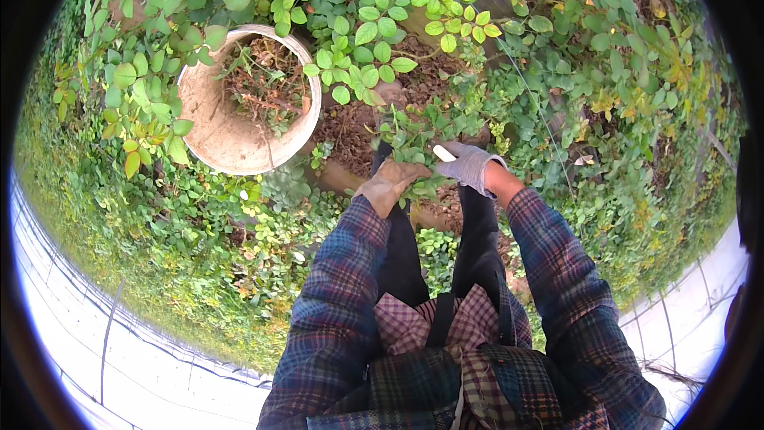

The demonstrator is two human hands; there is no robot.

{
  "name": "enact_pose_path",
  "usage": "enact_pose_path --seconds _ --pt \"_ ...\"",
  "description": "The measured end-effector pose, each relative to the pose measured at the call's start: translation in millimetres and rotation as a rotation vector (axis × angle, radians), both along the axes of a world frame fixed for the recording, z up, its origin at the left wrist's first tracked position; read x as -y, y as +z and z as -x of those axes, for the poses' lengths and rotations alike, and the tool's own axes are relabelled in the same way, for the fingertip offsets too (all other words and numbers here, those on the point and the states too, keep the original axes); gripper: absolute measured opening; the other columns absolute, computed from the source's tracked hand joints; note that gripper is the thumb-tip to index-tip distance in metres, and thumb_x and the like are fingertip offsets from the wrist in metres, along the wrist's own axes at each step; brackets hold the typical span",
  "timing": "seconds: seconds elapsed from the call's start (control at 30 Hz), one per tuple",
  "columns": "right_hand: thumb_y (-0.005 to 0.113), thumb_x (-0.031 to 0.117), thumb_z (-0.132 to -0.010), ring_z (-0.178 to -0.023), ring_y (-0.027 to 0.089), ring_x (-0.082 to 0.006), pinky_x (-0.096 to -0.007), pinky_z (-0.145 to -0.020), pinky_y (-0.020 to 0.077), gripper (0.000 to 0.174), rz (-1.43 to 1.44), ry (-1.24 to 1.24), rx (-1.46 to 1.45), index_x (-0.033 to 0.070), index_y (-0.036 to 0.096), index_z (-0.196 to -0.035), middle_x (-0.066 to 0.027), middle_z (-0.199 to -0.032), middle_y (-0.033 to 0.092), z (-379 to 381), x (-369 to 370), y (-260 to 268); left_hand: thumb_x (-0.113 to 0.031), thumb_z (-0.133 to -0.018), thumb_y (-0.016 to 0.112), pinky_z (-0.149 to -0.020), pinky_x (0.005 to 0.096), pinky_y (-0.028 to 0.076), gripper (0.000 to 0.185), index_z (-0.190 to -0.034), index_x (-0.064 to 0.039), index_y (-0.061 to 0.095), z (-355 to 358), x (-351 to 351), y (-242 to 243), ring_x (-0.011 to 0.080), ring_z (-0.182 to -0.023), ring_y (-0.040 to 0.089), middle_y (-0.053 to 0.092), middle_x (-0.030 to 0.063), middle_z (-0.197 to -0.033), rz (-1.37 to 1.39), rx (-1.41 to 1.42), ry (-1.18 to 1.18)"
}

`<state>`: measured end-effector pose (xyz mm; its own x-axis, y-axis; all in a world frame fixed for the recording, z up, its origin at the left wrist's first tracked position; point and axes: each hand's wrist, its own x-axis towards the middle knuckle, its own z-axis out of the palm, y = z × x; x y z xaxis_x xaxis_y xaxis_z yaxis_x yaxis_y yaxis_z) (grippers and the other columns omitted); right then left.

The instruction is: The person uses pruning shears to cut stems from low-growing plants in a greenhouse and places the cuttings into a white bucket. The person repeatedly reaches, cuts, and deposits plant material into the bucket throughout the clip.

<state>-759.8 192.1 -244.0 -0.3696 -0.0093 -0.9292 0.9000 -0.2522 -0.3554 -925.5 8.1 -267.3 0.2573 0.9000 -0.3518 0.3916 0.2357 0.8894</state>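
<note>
My right hand (468,167), in a grey glove, is closed around a white-handled tool (443,153). Foliage and the glove hide the tool's working end. My left hand (391,184), in a tan glove, reaches into green leafy stems (412,140) just left of the right hand. Its fingertips are among the leaves, so whether they grip a stem cannot be made out. Both hands are low over the plants, in front of my dark-clad legs (406,251).
A dirty white bucket (200,95) stands at the upper left, with dry plant cuttings (268,77) inside. Leafy rose-like bushes (370,30) crowd all sides. A thin wire (531,92) crosses on the right. Brown dry leaves (352,137) cover the soil between plants.
</note>
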Motion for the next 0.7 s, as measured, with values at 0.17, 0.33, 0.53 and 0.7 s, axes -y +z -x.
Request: enact_pose_path --seconds 0.17,0.33,0.53,0.7 --pt "0.07 0.034 -0.086 -0.091 0.066 -0.0288 -0.0372 -0.083 0.0521 0.058 -0.026 0.12 -0.016 0.009 0.057 -0.137 -0.0165 -0.106 0.071 24 -13 18 -0.011 -0.094 0.041 -0.105 0.0415 0.043 0.038 -0.128 -0.008 0.06 29 10 22 0.0341 -0.12 0.058 0.064 0.0124 -0.128 0.116 0.068 0.079" --pt "0.071 0.033 -0.086 -0.099 0.067 -0.0338 -0.0378 -0.088 0.0522 0.061 -0.303 -0.008 -0.042 0.012 0.052 -0.14 -0.0198 -0.114 0.068 43 -32 52 -0.009 -0.097 0.046 -0.107 0.0397 0.044 0.035 -0.129 -0.007 0.061 45 38 44 0.0341 -0.122 0.058 0.061 0.0156 -0.134 0.076 0.022 0.508" --pt "0.062 0.035 -0.086 -0.107 0.062 -0.0419 -0.0443 -0.09 0.0511 0.057 -0.532 0.048 -0.211 0.01 0.052 -0.136 -0.025 -0.121 0.063 145 -70 22 -0.022 -0.096 0.06 -0.095 0.0469 0.052 0.036 -0.129 -0.007 0.057 40 -22 11 0.0286 -0.117 0.061 0.064 0.0117 -0.122 0.052 0.568 1.056" --pt "0.062 0.029 -0.087 -0.099 0.065 -0.041 -0.048 -0.085 0.0517 0.043 -0.447 0.617 -0.317 0.014 0.061 -0.127 -0.0201 -0.109 0.069 187 -76 26 -0.062 -0.099 0.046 -0.09 0.0434 0.051 0.055 -0.127 -0.017 0.056 70 -101 -12 0.0278 -0.102 0.061 0.062 0.0052 -0.114 0.166 1.543 1.697"
